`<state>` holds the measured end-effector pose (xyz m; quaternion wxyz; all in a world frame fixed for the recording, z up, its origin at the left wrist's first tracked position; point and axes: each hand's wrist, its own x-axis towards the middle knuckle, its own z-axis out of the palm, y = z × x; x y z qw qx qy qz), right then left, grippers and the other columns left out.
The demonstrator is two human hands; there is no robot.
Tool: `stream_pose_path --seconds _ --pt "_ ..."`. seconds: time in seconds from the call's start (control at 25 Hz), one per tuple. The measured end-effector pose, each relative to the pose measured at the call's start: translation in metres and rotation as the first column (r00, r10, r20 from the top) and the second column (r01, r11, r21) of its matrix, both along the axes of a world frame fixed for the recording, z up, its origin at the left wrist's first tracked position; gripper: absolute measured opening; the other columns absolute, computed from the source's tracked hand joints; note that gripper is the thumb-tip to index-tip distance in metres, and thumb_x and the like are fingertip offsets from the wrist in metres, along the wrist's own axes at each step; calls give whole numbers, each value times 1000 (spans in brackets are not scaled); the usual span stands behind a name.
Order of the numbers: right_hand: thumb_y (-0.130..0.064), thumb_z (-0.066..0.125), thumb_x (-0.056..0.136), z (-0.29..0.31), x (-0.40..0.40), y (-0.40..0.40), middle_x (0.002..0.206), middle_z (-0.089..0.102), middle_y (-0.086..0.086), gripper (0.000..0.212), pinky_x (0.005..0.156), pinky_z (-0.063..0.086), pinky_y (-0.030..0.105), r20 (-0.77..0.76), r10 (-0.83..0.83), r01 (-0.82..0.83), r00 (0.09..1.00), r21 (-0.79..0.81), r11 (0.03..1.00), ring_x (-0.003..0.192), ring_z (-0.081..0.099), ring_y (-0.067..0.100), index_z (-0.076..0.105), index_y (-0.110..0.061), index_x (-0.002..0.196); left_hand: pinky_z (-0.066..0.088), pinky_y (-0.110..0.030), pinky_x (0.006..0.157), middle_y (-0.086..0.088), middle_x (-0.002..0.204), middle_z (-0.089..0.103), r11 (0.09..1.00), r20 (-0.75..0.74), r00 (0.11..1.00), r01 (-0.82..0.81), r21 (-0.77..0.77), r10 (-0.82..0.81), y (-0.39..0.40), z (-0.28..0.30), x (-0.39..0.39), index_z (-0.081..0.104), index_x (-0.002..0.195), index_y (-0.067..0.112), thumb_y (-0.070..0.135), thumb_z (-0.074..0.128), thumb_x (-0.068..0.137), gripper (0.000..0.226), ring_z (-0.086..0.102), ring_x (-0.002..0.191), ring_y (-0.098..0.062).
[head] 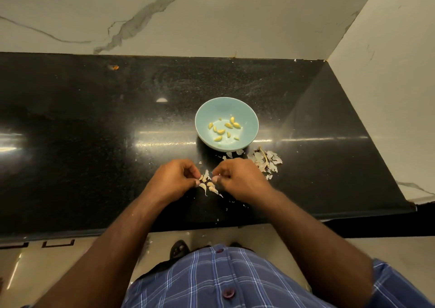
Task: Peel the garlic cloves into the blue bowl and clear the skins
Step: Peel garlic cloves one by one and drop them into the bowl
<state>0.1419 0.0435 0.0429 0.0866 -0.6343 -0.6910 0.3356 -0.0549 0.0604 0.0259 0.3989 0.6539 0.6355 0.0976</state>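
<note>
The black counter (94, 131) carried all work items, with the blue bowl (226, 124) placed just beyond the hands, probably so that each finished clove could be dropped in with a short reach. Peeled cloves (223, 128) lay scattered across the bowl floor. A heap of discarded skins (266, 161) lay beside the bowl on the right, apparently kept apart for later clearing. The left hand (174, 180) and right hand (235, 178) were close together, fingers curled. The left pinched a clove (201, 177) with a flake of skin (206, 175) rising between the hands; what the right fingertips held could not be confirmed. Unpeeled cloves (210, 188) lay on the counter directly below the fingertips.
</note>
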Motion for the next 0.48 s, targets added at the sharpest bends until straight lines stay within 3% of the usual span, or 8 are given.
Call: stream_pose_path --seconds 0.2,0.48 --pt "-43 64 94 -16 -23 -7 104 61 0 25 78 52 37 207 133 -150 969 70 986 96 61 22 74 -25 109 56 -34 80 12 79 72 999 -69 996 54 -4 -54 -4 -5 -2 70 86 30 20 80 83 14 66 77 -3" --pt "-40 54 98 -20 -41 -11 105 58 1 28 75 46 34 302 144 -198 943 158 967 98 59 23 68 -19 111 55 -33 77 13 83 69 997 -44 998 -53 61 55 -6 -3 -5 66 86 32 26 72 89 9 64 78 -4"
